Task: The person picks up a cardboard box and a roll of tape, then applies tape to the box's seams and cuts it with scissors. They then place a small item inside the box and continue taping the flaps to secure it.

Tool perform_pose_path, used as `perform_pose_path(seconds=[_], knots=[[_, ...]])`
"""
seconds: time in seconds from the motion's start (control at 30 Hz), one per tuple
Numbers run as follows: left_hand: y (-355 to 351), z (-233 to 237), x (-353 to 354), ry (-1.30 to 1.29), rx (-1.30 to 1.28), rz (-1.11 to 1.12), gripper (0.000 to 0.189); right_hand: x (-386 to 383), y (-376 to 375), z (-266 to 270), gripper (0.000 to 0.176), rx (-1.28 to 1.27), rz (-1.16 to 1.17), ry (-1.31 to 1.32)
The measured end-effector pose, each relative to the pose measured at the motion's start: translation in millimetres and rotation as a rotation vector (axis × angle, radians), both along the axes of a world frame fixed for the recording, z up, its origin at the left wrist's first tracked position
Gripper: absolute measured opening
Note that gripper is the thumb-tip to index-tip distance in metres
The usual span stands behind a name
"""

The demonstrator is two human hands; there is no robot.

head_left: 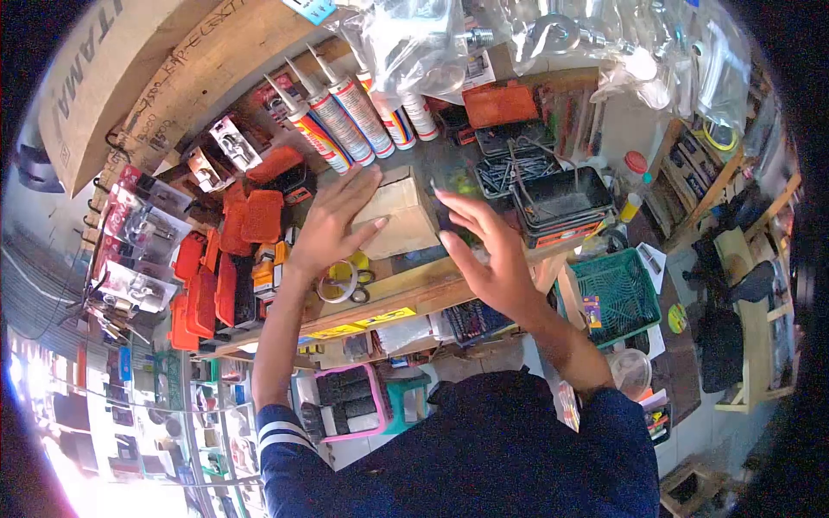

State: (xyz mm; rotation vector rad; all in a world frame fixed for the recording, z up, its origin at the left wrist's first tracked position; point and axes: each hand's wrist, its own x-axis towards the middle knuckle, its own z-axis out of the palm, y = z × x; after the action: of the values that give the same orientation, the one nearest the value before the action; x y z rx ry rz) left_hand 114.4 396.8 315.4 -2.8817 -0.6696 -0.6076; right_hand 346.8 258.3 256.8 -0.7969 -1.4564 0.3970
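A small brown cardboard box (399, 216) sits on the shelf top in front of me. My left hand (332, 226) lies along its left side, fingers stretched out and thumb across the box's face. My right hand (490, 255) is just right of the box, fingers and thumb apart, with nothing in it; a small gap seems to separate it from the box. Below my left hand are a roll of tape (337, 281) and scissors (364, 287), near the wooden front edge.
Several sealant tubes (350, 116) stand behind the box. Orange-lidded cases (237, 229) crowd the left. Black trays (561, 203) and an open bin of screws (516, 173) are on the right, beside a green basket (617, 293). Plastic-bagged parts (561, 39) hang above.
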Motion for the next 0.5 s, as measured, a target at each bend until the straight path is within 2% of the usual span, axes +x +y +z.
perform_pose_path(seconds=[0.13, 0.5], knots=[[1.7, -2.5, -0.7, -0.042, -0.017, -0.021, 0.062, -12.5, 33.3, -3.0, 0.042, 0.034, -0.017, 0.010], [3.5, -10.6, 0.5, -0.142, -0.059, -0.067, 0.058, -24.3, 51.9, -7.5, 0.049, -0.059, 0.018, 0.072]])
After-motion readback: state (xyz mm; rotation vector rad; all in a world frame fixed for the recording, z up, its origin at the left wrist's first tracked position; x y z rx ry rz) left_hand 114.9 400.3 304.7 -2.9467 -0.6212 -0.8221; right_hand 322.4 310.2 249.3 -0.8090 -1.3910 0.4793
